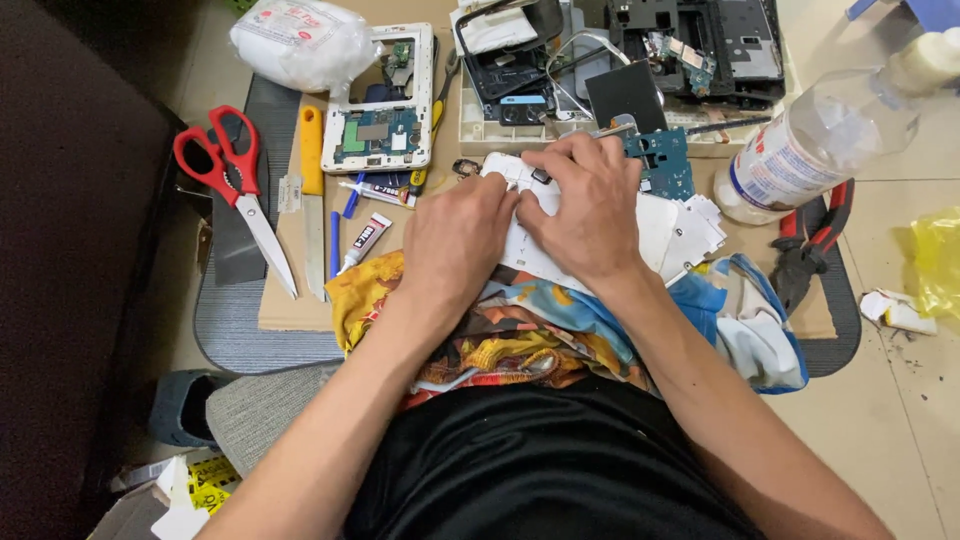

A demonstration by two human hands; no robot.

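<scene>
Pressing hands: left hand [455,240] and right hand [590,205] bear on a white plastic panel [655,235].
Fingers: curled flat onto the panel, gripping its upper edge.
Panel place: on a colourful cloth [520,335], at the cardboard sheet [290,300]'s near edge.
Left edge: red scissors [225,165].

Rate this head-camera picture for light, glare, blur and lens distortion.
Head view: even, bright indoor light with soft shadows under both hands on the white panel; mild glare on the clear plastic bottle; the left edge falls into dark shadow; the red scissors and left hand are sharp; edges bow slightly from the wide lens; right hand shows no motion blur.
</scene>
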